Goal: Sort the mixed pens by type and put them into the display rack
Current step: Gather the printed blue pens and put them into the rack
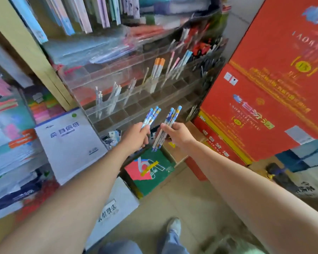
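Note:
My left hand (137, 136) grips a small bunch of blue patterned pens (151, 116) that point up and to the right. My right hand (178, 133) holds a second bunch of the same blue pens (166, 128), longer in view, tips up. Both bunches hover just in front of the lower rows of the clear acrylic display rack (117, 110). The rack's tiered compartments hold orange-capped pens (158, 67), white pens (114, 94) and pale blue pens (184, 60). Red and black pens (204, 46) fill its far right side.
Large red cartons (275, 85) stand stacked on the right. A white paper pad (70, 142) lies left of the rack, with notebooks and stationery stacks further left. A green and red box (151, 169) and a cardboard box sit on the floor below my hands.

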The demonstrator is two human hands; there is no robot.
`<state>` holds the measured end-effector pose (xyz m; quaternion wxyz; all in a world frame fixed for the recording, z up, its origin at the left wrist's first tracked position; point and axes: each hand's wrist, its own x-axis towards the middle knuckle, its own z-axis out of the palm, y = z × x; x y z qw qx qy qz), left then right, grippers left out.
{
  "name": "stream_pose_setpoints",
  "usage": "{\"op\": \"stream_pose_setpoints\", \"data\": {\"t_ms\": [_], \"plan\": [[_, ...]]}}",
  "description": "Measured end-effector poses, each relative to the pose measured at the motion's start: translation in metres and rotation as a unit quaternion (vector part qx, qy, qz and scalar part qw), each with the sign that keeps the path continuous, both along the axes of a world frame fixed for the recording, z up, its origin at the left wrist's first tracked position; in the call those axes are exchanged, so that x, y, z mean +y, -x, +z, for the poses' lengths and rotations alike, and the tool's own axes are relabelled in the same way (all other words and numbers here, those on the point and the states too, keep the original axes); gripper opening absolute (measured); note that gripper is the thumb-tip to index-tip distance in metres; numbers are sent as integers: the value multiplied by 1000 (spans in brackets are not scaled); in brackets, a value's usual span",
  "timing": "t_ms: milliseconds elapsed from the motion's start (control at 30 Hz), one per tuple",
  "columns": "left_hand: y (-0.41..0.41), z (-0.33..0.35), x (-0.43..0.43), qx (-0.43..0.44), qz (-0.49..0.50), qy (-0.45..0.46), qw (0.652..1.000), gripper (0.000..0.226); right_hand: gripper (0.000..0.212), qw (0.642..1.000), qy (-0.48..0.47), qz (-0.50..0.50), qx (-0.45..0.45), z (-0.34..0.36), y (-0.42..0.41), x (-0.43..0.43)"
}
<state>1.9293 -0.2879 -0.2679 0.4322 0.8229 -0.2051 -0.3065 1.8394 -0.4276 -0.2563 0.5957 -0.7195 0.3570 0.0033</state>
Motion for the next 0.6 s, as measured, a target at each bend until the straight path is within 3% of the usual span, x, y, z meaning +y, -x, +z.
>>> {"op": "stream_pose_setpoints", "data": {"t_ms": [67, 233, 433, 600], "plan": [[-6, 1, -20, -2, 24, -2, 1000, 31, 29, 1000, -13, 18, -6, -2, -15, -23], [-28, -8, -39, 3, 101, -7, 995, 31, 27, 999, -20, 34, -11, -14, -60, -60], [-55, -35, -8, 28, 188, -10, 982, 31, 30, 998, -28, 64, -5, -27, -113, -55], [-70, -58, 33, 22, 223, -64, 972, 30, 24, 995, -52, 88, 9, -43, -152, -24]]}}
